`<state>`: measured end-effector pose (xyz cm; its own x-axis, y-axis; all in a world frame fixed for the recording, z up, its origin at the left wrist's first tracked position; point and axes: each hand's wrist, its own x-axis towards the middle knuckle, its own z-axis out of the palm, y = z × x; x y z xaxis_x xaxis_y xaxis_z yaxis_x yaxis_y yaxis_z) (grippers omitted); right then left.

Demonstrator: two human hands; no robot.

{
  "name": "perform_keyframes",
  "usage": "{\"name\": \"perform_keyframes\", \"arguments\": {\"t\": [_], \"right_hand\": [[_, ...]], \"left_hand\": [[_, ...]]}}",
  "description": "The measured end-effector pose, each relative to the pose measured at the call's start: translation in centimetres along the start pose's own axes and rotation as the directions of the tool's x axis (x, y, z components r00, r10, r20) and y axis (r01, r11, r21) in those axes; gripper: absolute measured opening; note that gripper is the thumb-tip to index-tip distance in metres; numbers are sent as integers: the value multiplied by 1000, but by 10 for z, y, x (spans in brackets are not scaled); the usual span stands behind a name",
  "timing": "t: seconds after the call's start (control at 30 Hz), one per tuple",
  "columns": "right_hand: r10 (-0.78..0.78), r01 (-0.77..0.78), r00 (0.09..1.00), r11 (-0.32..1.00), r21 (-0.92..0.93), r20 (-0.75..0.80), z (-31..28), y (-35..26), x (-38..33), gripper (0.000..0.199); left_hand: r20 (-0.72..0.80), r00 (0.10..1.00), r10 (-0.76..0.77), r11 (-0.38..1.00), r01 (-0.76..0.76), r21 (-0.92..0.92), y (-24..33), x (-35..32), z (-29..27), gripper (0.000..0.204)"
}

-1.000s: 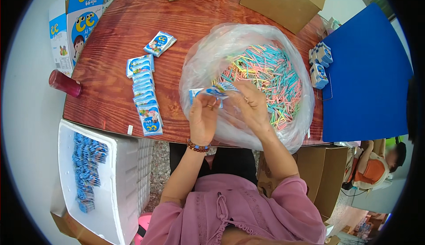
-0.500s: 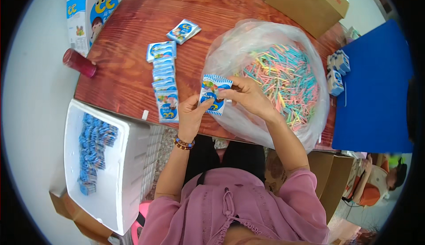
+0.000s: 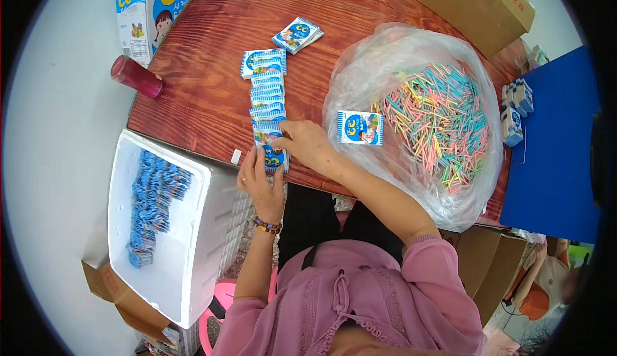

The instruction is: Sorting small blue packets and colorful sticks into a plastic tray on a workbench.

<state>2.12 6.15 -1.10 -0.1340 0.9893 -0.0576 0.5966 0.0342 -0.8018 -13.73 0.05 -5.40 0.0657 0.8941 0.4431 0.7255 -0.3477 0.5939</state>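
Note:
A row of overlapping blue-and-white candy packets (image 3: 267,89) runs along the table toward me. At its near end, my right hand (image 3: 312,145) reaches across from the right, thumb and fingers closed on the upper right edge of the nearest packet (image 3: 272,158). My left hand (image 3: 262,189) is open at the bottom of that packet, fingers apart and fingertips at its lower edge. A single packet (image 3: 360,128) lies face up on the clear plastic bag (image 3: 350,67), apart from both hands. Thin pastel sticks (image 3: 443,124) fill the bag.
Two packets (image 3: 297,35) lie beyond the row. A red-capped tumbler (image 3: 138,76) lies at the left table edge. Below left stands a white foam box (image 3: 193,240) with packets inside. Cardboard boxes (image 3: 475,9), a blue board (image 3: 553,150) and another person (image 3: 546,279) are around the right side.
The packet that both hands held is now lying on the plastic bag. Both hands have moved left and down to the nearest packet of the row. The view has shifted slightly.

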Motion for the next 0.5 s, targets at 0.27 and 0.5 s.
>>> {"name": "perform_keyframes", "arguments": {"t": [0.27, 0.5], "right_hand": [[-141, -19, 966, 796, -605, -216, -114, 51, -61, 21], [-108, 18, 985, 846, -534, -137, -128, 93, -57, 40]], "left_hand": [[24, 999, -25, 985, 21, 169, -5, 8, 10, 50], [47, 997, -63, 994, 58, 94, -5, 1, 12, 59]]}}
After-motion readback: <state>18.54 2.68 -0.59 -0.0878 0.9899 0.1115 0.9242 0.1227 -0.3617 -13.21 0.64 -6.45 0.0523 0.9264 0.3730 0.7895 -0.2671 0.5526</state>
